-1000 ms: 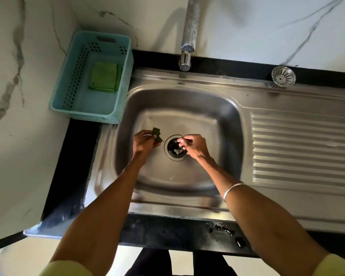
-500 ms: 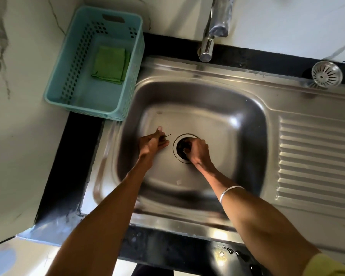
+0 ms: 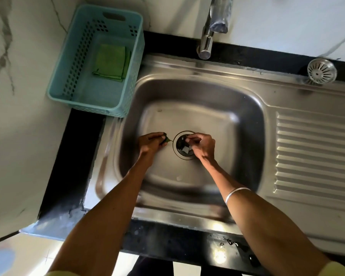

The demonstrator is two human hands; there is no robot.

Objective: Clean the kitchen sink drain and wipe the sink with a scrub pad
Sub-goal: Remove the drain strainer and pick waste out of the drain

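Right hand (image 3: 202, 146) fingers are pinching a tiny scrap over the drain (image 3: 184, 145), and left hand (image 3: 150, 143) is curling round green debris (image 3: 165, 139) at the drain's nine o'clock, low in the sink (image 3: 247, 120). Scrub pad (image 3: 111, 63) is lying in the teal basket (image 3: 72, 64) at eleven o'clock; strainer (image 3: 321, 71) is sitting at two o'clock.

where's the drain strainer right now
In the head view the drain strainer sits out of the drain, on the sink's far right rim beside the black counter strip, right of the tap.

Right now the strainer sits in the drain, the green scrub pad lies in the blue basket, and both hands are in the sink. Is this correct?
Not quite. The head view shows the strainer on the counter behind the drainboard; the drain is uncovered. The green scrub pad does lie in the blue basket, and both hands work in the sink.
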